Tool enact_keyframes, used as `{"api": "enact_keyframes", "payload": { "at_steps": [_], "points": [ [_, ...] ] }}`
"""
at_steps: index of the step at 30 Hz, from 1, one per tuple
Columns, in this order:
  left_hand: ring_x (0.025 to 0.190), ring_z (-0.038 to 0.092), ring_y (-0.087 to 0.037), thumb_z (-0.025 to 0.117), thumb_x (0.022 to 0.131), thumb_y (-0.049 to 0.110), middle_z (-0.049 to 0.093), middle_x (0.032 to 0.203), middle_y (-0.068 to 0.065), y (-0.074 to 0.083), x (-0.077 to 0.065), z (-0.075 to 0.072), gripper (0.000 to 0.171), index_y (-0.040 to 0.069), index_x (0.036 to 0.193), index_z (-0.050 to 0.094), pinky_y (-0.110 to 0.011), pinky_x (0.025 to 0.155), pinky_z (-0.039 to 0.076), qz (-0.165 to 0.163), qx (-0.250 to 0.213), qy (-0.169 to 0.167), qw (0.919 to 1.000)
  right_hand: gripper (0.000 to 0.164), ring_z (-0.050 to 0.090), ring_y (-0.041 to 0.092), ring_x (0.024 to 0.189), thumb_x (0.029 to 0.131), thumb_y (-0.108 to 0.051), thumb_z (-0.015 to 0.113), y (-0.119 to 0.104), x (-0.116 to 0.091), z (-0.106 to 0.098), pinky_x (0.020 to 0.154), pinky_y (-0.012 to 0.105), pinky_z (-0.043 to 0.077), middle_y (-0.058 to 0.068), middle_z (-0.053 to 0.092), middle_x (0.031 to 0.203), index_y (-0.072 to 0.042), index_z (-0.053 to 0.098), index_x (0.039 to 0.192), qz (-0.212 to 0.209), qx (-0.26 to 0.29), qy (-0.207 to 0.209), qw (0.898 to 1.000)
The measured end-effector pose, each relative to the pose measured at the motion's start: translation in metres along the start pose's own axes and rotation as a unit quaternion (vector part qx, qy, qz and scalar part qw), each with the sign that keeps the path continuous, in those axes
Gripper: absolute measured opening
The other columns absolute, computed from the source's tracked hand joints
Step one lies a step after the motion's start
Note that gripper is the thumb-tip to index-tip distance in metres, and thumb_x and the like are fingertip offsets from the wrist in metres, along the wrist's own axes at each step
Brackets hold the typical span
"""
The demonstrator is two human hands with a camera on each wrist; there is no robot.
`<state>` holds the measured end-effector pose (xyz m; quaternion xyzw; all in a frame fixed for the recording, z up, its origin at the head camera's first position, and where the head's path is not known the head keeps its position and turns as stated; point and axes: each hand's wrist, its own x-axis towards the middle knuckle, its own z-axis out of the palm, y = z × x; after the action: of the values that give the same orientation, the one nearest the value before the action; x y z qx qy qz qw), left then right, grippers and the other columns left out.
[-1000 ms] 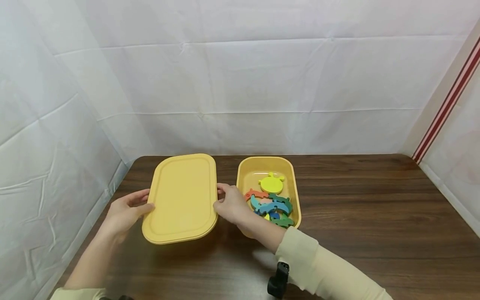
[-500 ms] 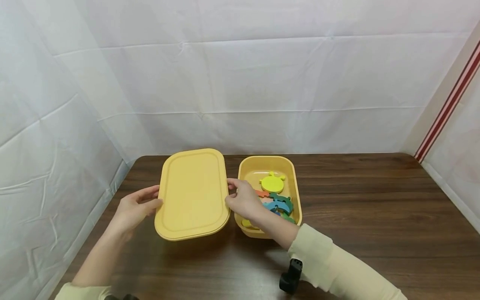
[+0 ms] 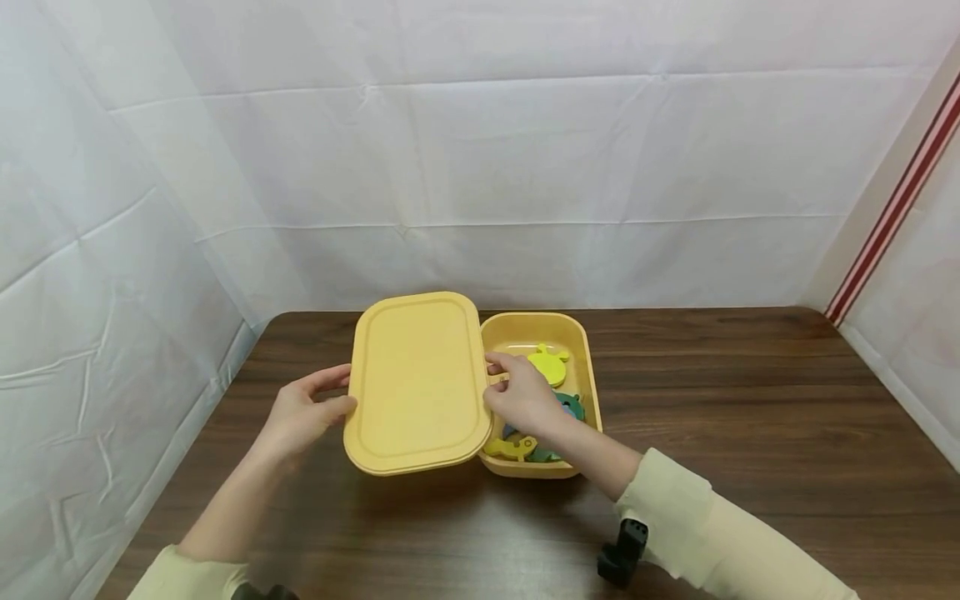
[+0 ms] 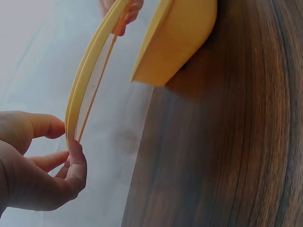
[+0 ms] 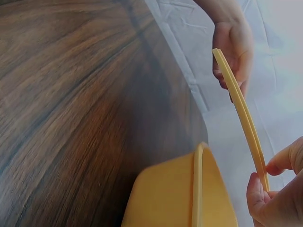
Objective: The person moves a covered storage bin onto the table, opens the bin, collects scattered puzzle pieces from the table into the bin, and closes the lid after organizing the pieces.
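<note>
Both hands hold the yellow lid (image 3: 417,381) clear of the wooden table (image 3: 750,417): the left hand (image 3: 303,412) pinches its 9 o'clock edge, the right hand (image 3: 521,398) its 3 o'clock edge. The lid overlaps the 9 o'clock rim of the yellow box (image 3: 588,367), which holds colourful animal pieces (image 3: 547,367).

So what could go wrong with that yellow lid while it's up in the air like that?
The lid is held only by its edges: the left hand pinches one side and the right hand the other. It might slip and drop onto the table. It already overlaps the rim of the yellow box, so it could knock against it. The yellow animal piece near the front wall might get caught if it sticks up.
</note>
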<state>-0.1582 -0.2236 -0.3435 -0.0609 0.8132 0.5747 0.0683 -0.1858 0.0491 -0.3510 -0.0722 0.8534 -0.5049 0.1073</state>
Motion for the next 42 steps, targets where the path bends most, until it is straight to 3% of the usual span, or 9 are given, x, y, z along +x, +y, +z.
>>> {"api": "enact_keyframes", "payload": {
  "at_steps": [6, 15, 24, 29, 35, 42],
  "points": [
    [0.082, 0.061, -0.009, 0.055, 0.083, 0.003, 0.045, 0.13, -0.017, 0.003, 0.007, 0.017, 0.054, 0.002, 0.135, 0.043, -0.024, 0.072, 0.054, 0.004, 0.014, -0.003, 0.9999, 0.055, 0.057, 0.018, 0.095, 0.083, -0.003, 0.052, 0.01, -0.003, -0.013, 0.061, 0.023, 0.049, 0.01, 0.051, 0.121, -0.009, 0.042, 0.137, 0.002, 0.0, 0.01, 1.0],
    [0.082, 0.061, -0.012, 0.055, 0.081, 0.0, 0.047, 0.125, -0.017, 0.009, 0.016, 0.04, 0.052, 0.001, 0.133, 0.046, -0.026, 0.071, 0.054, 0.006, 0.014, -0.003, 0.9999, 0.056, 0.053, 0.016, 0.082, 0.081, 0.0, 0.051, 0.028, -0.005, -0.026, 0.059, 0.021, 0.044, 0.013, 0.052, 0.116, -0.005, 0.044, 0.136, 0.001, -0.02, 0.024, 1.0],
    [0.081, 0.061, -0.013, 0.055, 0.078, -0.002, 0.051, 0.121, -0.016, 0.013, 0.025, 0.059, 0.052, 0.001, 0.13, 0.049, -0.026, 0.069, 0.054, 0.01, 0.011, -0.008, 0.9999, 0.054, 0.058, 0.016, 0.085, 0.08, -0.005, 0.052, 0.036, -0.01, -0.043, 0.062, 0.022, 0.048, 0.014, 0.056, 0.117, -0.005, 0.046, 0.134, -0.009, -0.092, 0.036, 0.995],
    [0.08, 0.062, -0.013, 0.056, 0.078, -0.002, 0.052, 0.119, -0.015, 0.016, 0.03, 0.069, 0.051, 0.002, 0.129, 0.05, -0.033, 0.072, 0.055, 0.013, 0.008, -0.011, 0.9998, 0.054, 0.057, 0.017, 0.085, 0.079, -0.004, 0.05, 0.041, -0.013, -0.052, 0.065, 0.023, 0.048, 0.016, 0.056, 0.115, -0.002, 0.047, 0.133, -0.015, -0.107, 0.048, 0.993],
    [0.083, 0.063, -0.015, 0.058, 0.08, -0.003, 0.054, 0.117, -0.016, 0.019, 0.035, 0.082, 0.047, 0.002, 0.126, 0.053, -0.026, 0.068, 0.054, 0.018, -0.008, -0.015, 0.9997, 0.053, 0.055, 0.018, 0.083, 0.079, -0.004, 0.049, 0.047, -0.018, -0.062, 0.064, 0.024, 0.046, 0.017, 0.055, 0.111, 0.0, 0.047, 0.132, -0.02, -0.127, 0.057, 0.99],
    [0.085, 0.063, -0.017, 0.059, 0.079, -0.003, 0.056, 0.116, -0.016, 0.02, 0.04, 0.095, 0.046, 0.002, 0.125, 0.055, -0.03, 0.069, 0.055, 0.02, -0.012, -0.018, 0.9995, 0.054, 0.05, 0.019, 0.081, 0.079, -0.003, 0.049, 0.055, -0.02, -0.07, 0.064, 0.023, 0.043, 0.018, 0.056, 0.11, 0.003, 0.046, 0.132, -0.025, -0.145, 0.064, 0.987]
  ]
}}
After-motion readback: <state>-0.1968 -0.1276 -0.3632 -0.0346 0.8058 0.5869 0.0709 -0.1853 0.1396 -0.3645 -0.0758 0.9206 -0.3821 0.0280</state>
